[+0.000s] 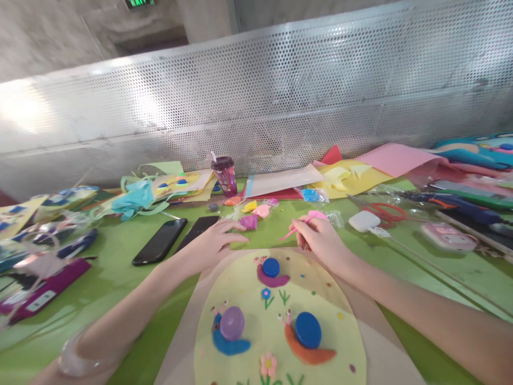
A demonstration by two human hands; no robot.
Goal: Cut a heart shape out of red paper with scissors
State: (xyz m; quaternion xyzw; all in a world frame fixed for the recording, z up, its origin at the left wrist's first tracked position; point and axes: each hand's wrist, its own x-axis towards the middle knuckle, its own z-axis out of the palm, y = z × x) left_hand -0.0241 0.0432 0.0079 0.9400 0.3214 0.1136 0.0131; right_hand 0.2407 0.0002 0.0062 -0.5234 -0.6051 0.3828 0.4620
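My right hand [320, 238] is closed in a pinch on a thin pink stick [289, 233], whose tip points left above the green table. Just behind those fingers lies a lump of bright pink clay [318, 214]. My left hand [216, 238] has its fingers stretched out and holds nothing visible; it hovers at or rests on the top left edge of the sheet, I cannot tell which. Between my arms lies a pale yellow oval picture [252, 299] on a beige backing sheet [184, 331]. It carries a blue snail [228, 342], an orange snail [310, 353] and a purple snail [272, 278], with round caps as shells.
Small clay packets, including a purple one [249, 222], lie beyond the picture. Two phones [160, 241] are left of my left hand. A purple cup [225, 176] stands near the perforated metal panel [256, 101]. Red scissors [387, 214] and a white charger [364, 221] lie right.
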